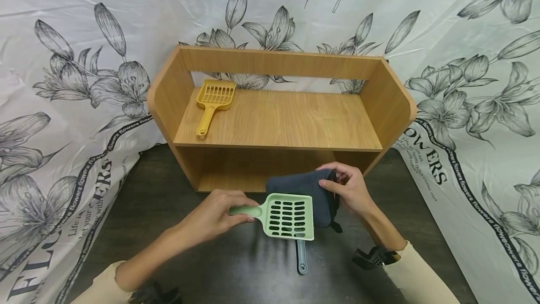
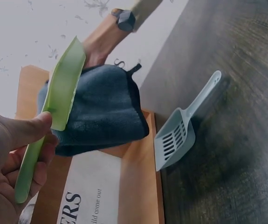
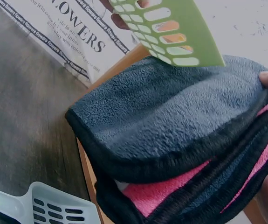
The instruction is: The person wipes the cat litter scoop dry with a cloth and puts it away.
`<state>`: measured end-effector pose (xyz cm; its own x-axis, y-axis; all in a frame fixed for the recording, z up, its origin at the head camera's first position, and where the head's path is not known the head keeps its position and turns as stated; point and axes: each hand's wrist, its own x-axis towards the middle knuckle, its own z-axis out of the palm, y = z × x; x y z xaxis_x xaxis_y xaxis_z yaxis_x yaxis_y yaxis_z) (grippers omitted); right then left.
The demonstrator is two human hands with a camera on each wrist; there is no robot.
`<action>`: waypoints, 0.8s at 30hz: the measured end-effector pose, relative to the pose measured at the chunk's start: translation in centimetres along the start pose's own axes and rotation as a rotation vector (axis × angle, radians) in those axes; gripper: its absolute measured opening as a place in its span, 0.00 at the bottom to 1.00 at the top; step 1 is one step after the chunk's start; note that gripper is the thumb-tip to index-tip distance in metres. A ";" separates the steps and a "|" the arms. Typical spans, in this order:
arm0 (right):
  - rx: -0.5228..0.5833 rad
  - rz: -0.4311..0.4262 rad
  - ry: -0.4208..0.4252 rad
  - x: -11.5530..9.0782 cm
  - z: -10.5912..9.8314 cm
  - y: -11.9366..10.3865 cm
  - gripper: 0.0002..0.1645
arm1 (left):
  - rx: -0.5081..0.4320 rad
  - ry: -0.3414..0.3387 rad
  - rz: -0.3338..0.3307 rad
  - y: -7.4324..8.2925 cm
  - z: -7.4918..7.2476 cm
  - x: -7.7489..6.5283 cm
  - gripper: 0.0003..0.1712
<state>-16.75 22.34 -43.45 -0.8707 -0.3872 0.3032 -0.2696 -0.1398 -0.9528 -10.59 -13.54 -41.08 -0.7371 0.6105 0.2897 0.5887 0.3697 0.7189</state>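
Note:
My left hand [image 1: 222, 209] grips a light green litter scoop [image 1: 267, 217] by its handle, its slotted pan held out to the right. In my right hand [image 1: 351, 187] is a folded dark blue-grey cloth [image 1: 295, 183], pinched at its right edge between thumb and fingers. The right wrist view shows pink layers inside the folds of the cloth [image 3: 171, 112]. From the head, the green pan overlaps the cloth's lower left part. Below them a grey-blue litter scoop [image 2: 175, 135] lies on the dark table; the green pan hides most of it from the head.
A two-level wooden shelf [image 1: 278, 121] stands at the back of the dark table [image 1: 236, 266]. On its upper board, at the left, lies a yellow litter scoop [image 1: 211, 107]. A white flower-printed sheet [image 1: 76, 144] covers the back and both sides.

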 end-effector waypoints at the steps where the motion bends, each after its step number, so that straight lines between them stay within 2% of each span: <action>1: -0.002 0.002 0.004 0.1 0.1 0.0 0.20 | -0.001 -0.001 0.006 0.1 0.0 0.0 0.13; 7: -0.002 0.030 -0.007 1.2 1.5 0.3 0.19 | 0.003 -0.014 0.042 0.8 0.3 0.5 0.14; 15: 0.009 0.011 -0.138 1.8 3.0 0.7 0.17 | 0.017 -0.015 0.066 1.2 0.7 1.1 0.15; 20: 0.092 0.040 -0.168 1.3 2.7 0.5 0.18 | 0.026 -0.001 0.079 0.9 0.6 0.8 0.14; 24: 0.113 0.048 -0.146 0.7 1.9 0.4 0.18 | 0.021 0.012 0.076 0.7 0.3 0.5 0.14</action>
<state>-16.69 20.32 -43.54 -0.8101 -0.5231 0.2649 -0.1746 -0.2161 -0.9606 -10.50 -12.73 -40.64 -0.6936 0.6293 0.3507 0.6501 0.3369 0.6811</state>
